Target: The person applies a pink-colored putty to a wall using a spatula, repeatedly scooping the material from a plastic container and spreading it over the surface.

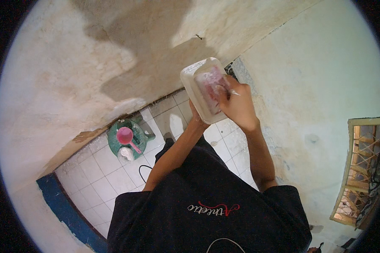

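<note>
A whitish translucent plastic tub (191, 89) is held up near the wall corner, tilted so its inside shows. My left hand (195, 113) grips it from beneath and along its near side; most of those fingers are hidden behind the tub. My right hand (240, 103) reaches over the tub's right side with curled fingers. It grips a flat reddish piece (210, 86) smeared with white paste, lying against the tub's inside. The exact kind of this piece is not clear. White smears also mark the right hand's fingers.
A green plastic stool (116, 145) stands on white floor tiles (101, 185) at the left, bearing a pink dipper (124, 135) and a white lump (126, 154). Stained walls (126, 55) meet in a corner ahead. A latticed window (359, 168) is at the right.
</note>
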`<state>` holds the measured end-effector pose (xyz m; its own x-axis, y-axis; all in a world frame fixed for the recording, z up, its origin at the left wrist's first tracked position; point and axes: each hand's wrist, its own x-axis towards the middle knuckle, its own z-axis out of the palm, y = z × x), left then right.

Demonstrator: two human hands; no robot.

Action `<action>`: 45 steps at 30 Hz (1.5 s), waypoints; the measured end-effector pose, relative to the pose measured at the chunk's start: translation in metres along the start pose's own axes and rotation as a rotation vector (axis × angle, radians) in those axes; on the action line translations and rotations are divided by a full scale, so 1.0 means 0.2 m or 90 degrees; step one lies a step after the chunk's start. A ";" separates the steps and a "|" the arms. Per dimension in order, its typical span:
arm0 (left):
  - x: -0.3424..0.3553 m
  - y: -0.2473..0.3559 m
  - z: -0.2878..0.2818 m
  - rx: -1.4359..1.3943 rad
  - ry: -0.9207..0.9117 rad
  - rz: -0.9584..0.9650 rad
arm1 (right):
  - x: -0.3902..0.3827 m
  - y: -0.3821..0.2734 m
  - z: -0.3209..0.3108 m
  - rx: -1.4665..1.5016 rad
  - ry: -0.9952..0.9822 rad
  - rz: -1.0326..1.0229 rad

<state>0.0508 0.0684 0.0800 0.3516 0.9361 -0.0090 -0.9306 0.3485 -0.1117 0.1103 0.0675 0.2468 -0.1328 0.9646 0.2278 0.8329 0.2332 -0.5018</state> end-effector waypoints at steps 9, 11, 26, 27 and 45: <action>-0.07 -0.09 0.11 -0.146 -0.083 -0.051 | -0.06 -0.01 -0.16 0.036 0.079 -0.037; -0.06 -0.07 0.10 -0.080 -0.046 -0.062 | -0.05 0.01 -0.12 0.035 0.058 -0.021; 0.01 0.10 0.02 0.184 0.013 -0.043 | 0.04 0.12 0.04 0.030 0.036 0.061; 0.01 0.10 0.03 0.198 0.027 -0.047 | 0.04 0.11 0.03 0.045 0.037 0.061; -0.19 0.22 0.14 0.286 -0.063 -0.086 | -0.12 0.10 0.03 0.140 0.053 0.125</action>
<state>-0.0067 0.0504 0.1040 0.4811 0.8737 0.0727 -0.8369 0.4329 0.3350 0.1272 0.0490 0.2261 0.0712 0.9825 0.1719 0.7007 0.0734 -0.7097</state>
